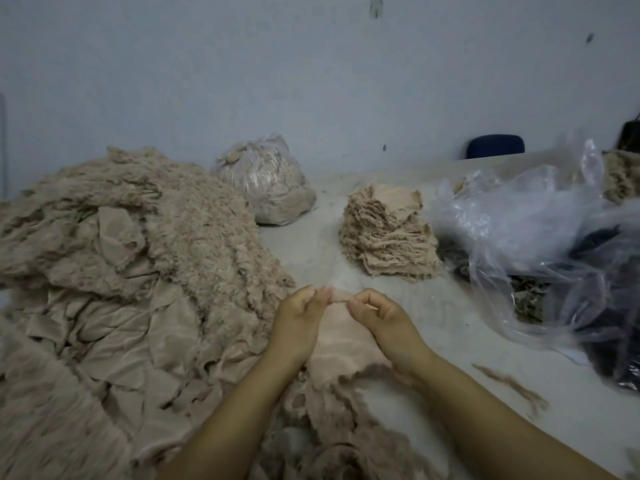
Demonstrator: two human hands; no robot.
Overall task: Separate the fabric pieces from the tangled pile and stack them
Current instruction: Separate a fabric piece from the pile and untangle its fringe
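Both hands up front, mid-separation: left hand (300, 323) and right hand (382, 322) each have thumb and forefinger pressed together on the top edge of one thin beige fabric piece (343, 337), pinching it, the two grips almost touching. The piece hangs down between the wrists, its frayed lower edge still lying on the loose stuff below. Looks like the top edge is being peeled apart; can't tell whether it's one layer or two stuck together. Done so far: a neat stack of flat beige fabric pieces (388, 233) sits beyond the grips and a bit right, well apart from them, already many layers high. Left to do: a lot. The big tangled pile of beige frayed fabric (121, 271) fills everything left of the grips and runs down under the forearms, far bulkier than the stack. My read: well under half done. Beyond the grips, a tied clear plastic bag stuffed with beige fabric (266, 181) rests on the pale grey surface (450, 327); crumpled clear plastic sheeting (519, 230) lies right of the grips, over something dark.
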